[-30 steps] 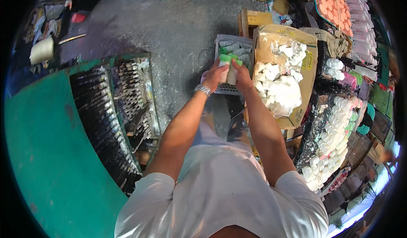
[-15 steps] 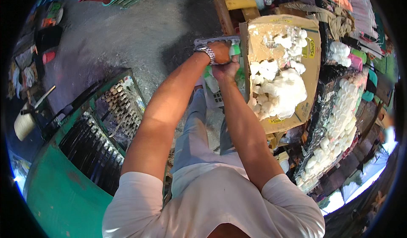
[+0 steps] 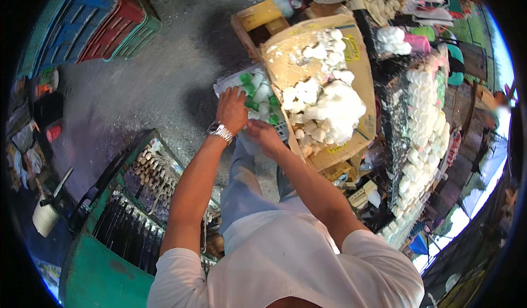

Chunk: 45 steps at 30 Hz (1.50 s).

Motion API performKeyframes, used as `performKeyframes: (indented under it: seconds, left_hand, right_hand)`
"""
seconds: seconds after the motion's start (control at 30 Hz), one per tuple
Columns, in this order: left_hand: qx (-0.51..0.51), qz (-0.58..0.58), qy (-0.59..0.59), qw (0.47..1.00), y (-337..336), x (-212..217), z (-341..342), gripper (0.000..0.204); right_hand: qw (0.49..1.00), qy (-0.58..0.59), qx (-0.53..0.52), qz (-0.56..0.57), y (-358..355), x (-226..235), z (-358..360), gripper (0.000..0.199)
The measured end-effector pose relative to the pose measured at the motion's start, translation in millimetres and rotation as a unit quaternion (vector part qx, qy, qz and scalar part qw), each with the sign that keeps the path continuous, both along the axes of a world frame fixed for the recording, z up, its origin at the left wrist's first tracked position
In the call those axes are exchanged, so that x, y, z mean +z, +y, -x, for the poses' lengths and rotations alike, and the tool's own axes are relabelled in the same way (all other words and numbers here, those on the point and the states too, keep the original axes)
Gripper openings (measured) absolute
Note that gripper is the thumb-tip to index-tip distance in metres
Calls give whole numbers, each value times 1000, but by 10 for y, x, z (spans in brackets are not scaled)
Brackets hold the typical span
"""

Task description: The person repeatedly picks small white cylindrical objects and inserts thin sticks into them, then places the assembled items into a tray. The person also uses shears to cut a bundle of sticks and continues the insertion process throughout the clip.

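Observation:
My left hand (image 3: 232, 109), with a metal watch on its wrist, rests on a small grey crate (image 3: 258, 97) filled with white and green wrapped items. My right hand (image 3: 262, 132) reaches into the same crate at its near edge, fingers curled among the items; what it holds is hidden. Right of the crate stands an open cardboard box (image 3: 324, 83) full of white wrapped lumps.
A green cart (image 3: 126, 215) with rows of dark skewers stands at lower left. Stacked red, blue and green crates (image 3: 93, 23) sit at upper left. Shelves of white packets (image 3: 422, 127) run along the right. Bare concrete floor (image 3: 143, 83) lies left of the crate.
The view has swung, so the crate and box now sit lower and more central. Both hands stay at the crate; the left hand has shifted onto its near left side.

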<state>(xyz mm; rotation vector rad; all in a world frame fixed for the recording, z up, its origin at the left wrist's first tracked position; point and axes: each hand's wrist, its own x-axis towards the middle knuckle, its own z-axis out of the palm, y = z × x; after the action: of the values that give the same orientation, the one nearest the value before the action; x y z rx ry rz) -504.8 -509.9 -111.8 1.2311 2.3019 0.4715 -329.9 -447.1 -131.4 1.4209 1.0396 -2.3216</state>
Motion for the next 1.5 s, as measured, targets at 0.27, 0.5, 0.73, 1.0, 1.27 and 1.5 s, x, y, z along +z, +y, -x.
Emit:
performKeyframes:
  seconds: [0.27,0.5,0.73,1.0,1.27,1.5]
  left_hand:
    - [127,-35,-263,956,-238,509,-729,47]
    - [286,-202,-558,753,781,1612,-2035,48]
    - [-29,-137,-390,910,2318,2233,-2883,57]
    - [94,11,-510,855,3085,1254,-4148,40]
    - [37,43,-351,935,3594,931,-4693,44]
    - [-23,-127,1,992,4025,1233,-4196,41]
  right_hand:
    - [982,-18,164,-86,121,1377,-833,46]
    - [947,151,-255,-121,686,1831,-1036,45]
    - [868,103,-258,-410,2317,2118,-2707,42]
    - [651,-280,-222,-670,4007,948,-5120,59]
    - [724,-254,-74,-638,3856,956,-4685,80]
    - [678,-198,1,-708,4046,1206,-5162,52]
